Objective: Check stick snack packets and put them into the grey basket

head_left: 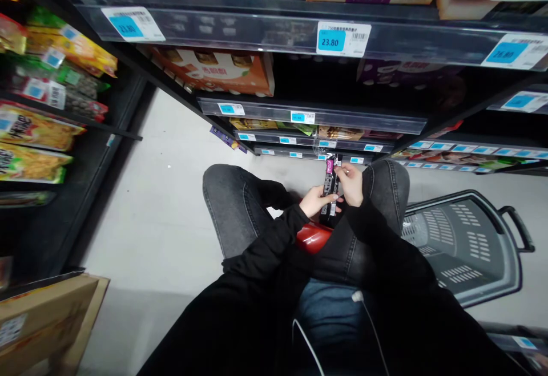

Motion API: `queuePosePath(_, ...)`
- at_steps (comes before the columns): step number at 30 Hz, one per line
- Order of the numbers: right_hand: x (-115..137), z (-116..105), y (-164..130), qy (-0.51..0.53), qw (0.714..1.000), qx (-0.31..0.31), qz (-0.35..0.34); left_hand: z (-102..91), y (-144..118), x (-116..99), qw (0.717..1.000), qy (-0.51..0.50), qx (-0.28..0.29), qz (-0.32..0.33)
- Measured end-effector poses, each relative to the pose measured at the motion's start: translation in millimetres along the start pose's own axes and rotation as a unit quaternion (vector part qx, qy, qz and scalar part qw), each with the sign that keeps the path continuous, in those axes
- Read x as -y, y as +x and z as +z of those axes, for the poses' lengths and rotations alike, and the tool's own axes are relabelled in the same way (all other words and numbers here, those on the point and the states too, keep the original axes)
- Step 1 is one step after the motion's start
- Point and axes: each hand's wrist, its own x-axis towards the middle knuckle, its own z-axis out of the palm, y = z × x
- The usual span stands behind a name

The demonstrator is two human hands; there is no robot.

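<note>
From the packet, shelves bar twelve o'clock, the left knee nine, the right knee three, the basket four; beyond the left knee, floor leaves passage at nine.

Our left hand reaches toward three o'clock, thumb and fingers closed in a grip. Our right hand, at its two o'clock, points its pinching fingers toward eleven. From the hands, our left arm runs back to seven o'clock, our right arm to five, elbows apart.
</note>
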Motion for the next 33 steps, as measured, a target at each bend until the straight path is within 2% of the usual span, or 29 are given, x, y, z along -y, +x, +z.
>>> queuePosePath(4, -3, -2, 4, 0.037, 0.998, -0.041, 0.003, 3.8, -1, 7, 1.0, 0.014, 0.016, -0.001)
queuePosePath(10, -7, -9, 8, 0.028, 0.996, -0.081, 0.033, 8.2, 2, 12, 0.999, 0.035, 0.031, -0.007)
queuePosePath(16, -11, -10, 11, -0.008, 0.994, -0.112, -0.01, 7.7, 3, 14, 0.997, 0.059, 0.039, -0.016)
queuePosePath(23, -12, -13, 14, 0.029, 0.984, -0.174, -0.003, 6.7, 3, 11, 0.997, 0.061, 0.04, -0.027)
queuePosePath(26, -9, -16, 18, 0.036, 0.979, -0.198, -0.02, -0.9, 3, 3, 0.994, 0.068, 0.075, -0.035)
queuePosePath(29, -5, -18, 22, 0.108, 0.972, -0.21, 0.008, -15.9, 2, -9, 0.992, 0.082, 0.09, -0.014)
queuePosePath(31, -2, -20, 24, 0.167, 0.968, -0.182, 0.041, -29.4, 1, -18, 0.995, 0.078, 0.061, 0.013)
queuePosePath(33, 1, -20, 24, 0.2, 0.967, -0.15, 0.052, -43.3, 0, -26, 0.997, 0.058, -0.012, 0.058)
